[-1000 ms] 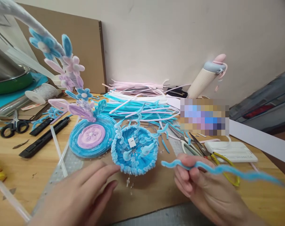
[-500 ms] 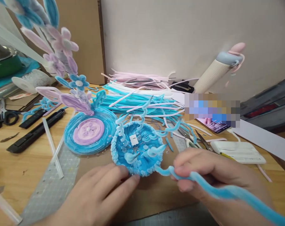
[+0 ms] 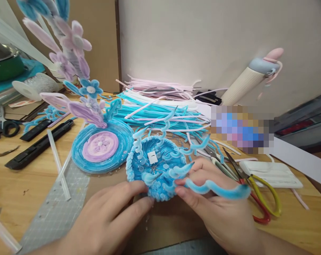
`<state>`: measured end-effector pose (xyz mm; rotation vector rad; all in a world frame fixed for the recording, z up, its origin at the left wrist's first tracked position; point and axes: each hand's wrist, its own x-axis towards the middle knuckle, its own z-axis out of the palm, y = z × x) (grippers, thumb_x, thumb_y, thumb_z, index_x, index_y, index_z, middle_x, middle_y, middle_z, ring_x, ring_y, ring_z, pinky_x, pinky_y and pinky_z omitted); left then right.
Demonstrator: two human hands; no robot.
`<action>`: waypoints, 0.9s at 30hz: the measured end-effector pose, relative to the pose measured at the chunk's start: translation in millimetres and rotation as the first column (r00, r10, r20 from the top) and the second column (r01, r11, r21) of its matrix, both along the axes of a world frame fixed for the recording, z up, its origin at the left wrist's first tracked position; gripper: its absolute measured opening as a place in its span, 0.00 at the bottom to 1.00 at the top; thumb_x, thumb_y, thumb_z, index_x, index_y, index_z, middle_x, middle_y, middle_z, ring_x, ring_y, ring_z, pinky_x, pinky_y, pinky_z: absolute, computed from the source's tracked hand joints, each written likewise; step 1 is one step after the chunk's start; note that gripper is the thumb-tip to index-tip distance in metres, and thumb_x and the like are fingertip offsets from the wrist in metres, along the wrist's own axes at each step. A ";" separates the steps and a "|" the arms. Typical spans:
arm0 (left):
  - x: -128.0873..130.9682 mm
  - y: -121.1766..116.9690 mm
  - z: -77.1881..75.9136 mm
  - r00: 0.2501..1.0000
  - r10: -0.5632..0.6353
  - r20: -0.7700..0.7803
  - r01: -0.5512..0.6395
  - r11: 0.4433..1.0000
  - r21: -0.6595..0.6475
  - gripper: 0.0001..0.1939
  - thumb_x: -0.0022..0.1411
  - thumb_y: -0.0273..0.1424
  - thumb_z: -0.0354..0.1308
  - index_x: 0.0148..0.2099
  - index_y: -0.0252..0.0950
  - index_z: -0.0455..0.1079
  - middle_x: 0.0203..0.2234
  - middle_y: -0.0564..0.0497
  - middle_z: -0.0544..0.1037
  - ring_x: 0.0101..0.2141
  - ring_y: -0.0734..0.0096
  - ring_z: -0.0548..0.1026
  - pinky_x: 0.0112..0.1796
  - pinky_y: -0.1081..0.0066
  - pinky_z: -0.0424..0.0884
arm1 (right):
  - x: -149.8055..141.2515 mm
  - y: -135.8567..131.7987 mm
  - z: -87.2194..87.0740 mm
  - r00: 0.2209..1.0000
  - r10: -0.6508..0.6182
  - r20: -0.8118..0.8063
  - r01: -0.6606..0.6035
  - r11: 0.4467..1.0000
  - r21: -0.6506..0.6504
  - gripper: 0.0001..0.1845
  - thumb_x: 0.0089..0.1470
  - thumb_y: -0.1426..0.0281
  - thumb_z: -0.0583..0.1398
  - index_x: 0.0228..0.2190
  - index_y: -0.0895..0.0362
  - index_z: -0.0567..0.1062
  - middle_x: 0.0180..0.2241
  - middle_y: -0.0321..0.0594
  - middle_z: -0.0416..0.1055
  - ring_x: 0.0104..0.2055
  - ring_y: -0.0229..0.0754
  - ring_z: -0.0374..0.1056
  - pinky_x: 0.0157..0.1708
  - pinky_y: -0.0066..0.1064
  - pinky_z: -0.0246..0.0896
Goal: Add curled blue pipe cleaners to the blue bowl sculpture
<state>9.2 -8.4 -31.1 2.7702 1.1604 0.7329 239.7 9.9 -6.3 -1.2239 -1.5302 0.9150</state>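
Observation:
A round blue pipe-cleaner bowl [image 3: 156, 136] with a braided rim sits in front of me, curly blue pipe-cleaner ends rising from it. Inside lie a small white tag [image 3: 152, 157] and clear beads. My left hand [image 3: 115, 209] pinches the near-left rim between thumb and fingers. At the near-right rim, my right hand [image 3: 216, 202] pinches a wavy blue pipe cleaner [image 3: 216, 188] between thumb and forefinger, its free end pointing right. Beside the bowl stands a blue disc [image 3: 79, 150] with a lilac centre, carrying a tall stem of pipe-cleaner flowers [image 3: 90, 88].
Bundles of pink, white and blue pipe cleaners [image 3: 160, 111] lie behind. Red-and-yellow-handled pliers or cutters [image 3: 269, 198] and a white device [image 3: 271, 173] are to the right. Black scissors [image 3: 3, 127], a black utility knife [image 3: 40, 143] and glue sticks [image 3: 56, 159] lie left.
My right hand has moved left, in close to the bowl's rim, along with the pipe cleaner. The red-and-yellow-handled tool has come into sight. My left hand stays at the rim.

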 end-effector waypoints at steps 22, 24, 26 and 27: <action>-0.6 1.3 -1.3 0.995 -0.095 0.004 0.095 0.995 0.040 0.16 0.70 0.26 0.44 0.53 0.40 0.70 0.47 0.50 0.76 0.47 0.68 0.74 0.44 0.71 0.74 | -1.9 -4.5 -19.1 0.988 -0.056 0.147 0.035 0.990 0.139 0.10 0.52 0.71 0.67 0.21 0.51 0.75 0.23 0.31 0.65 0.29 0.39 0.64 0.31 0.33 0.58; -1.0 2.0 -4.0 0.991 -0.129 0.034 0.127 0.991 0.034 0.17 0.70 0.25 0.44 0.53 0.38 0.70 0.48 0.48 0.75 0.46 0.66 0.74 0.43 0.70 0.74 | -1.2 -4.7 -20.2 0.987 -0.053 0.149 0.034 0.991 0.131 0.08 0.51 0.71 0.67 0.22 0.51 0.77 0.25 0.32 0.65 0.29 0.39 0.64 0.31 0.34 0.58; -0.6 2.9 -5.5 0.988 -0.144 0.057 0.142 0.989 0.029 0.17 0.69 0.24 0.44 0.54 0.37 0.70 0.47 0.47 0.75 0.45 0.66 0.75 0.41 0.70 0.75 | -0.4 -4.9 -21.6 0.988 -0.065 0.143 0.042 0.987 0.156 0.06 0.51 0.71 0.67 0.24 0.49 0.79 0.26 0.33 0.65 0.30 0.39 0.64 0.32 0.34 0.59; -0.1 3.3 -5.6 0.988 -0.141 0.063 0.140 0.990 0.028 0.17 0.69 0.24 0.44 0.54 0.37 0.70 0.47 0.47 0.75 0.45 0.66 0.75 0.41 0.70 0.75 | -0.1 -5.0 -22.3 0.988 -0.074 0.137 0.050 0.984 0.169 0.05 0.50 0.71 0.68 0.25 0.49 0.80 0.27 0.33 0.65 0.31 0.40 0.64 0.33 0.35 0.59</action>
